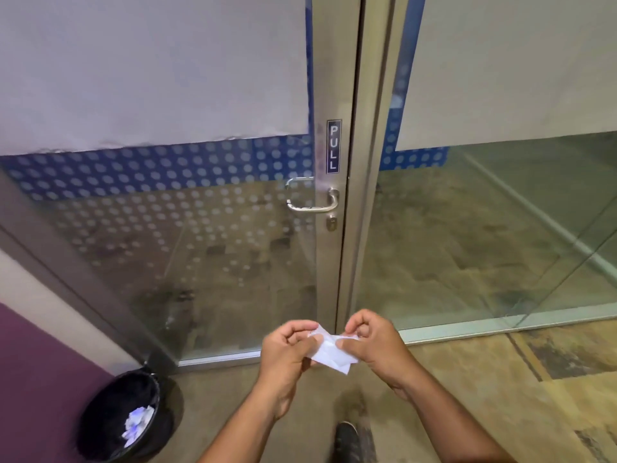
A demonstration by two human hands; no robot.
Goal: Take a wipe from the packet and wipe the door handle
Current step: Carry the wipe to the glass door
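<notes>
A small white wipe packet [330,354] is held between both hands, low in the middle of the view. My left hand [287,349] pinches its left edge and my right hand [374,342] pinches its right edge. I cannot tell whether it is the packet or an unfolded wipe. The metal door handle [312,207] sits well above the hands, on the steel frame of a glass door, under a PULL sign [334,147]. A keyhole [331,223] lies just below the handle.
A black bin [110,426] with crumpled white paper stands on the floor at lower left by a purple wall [40,369]. A fixed glass panel [500,228] is to the right. My shoe [347,439] shows at the bottom.
</notes>
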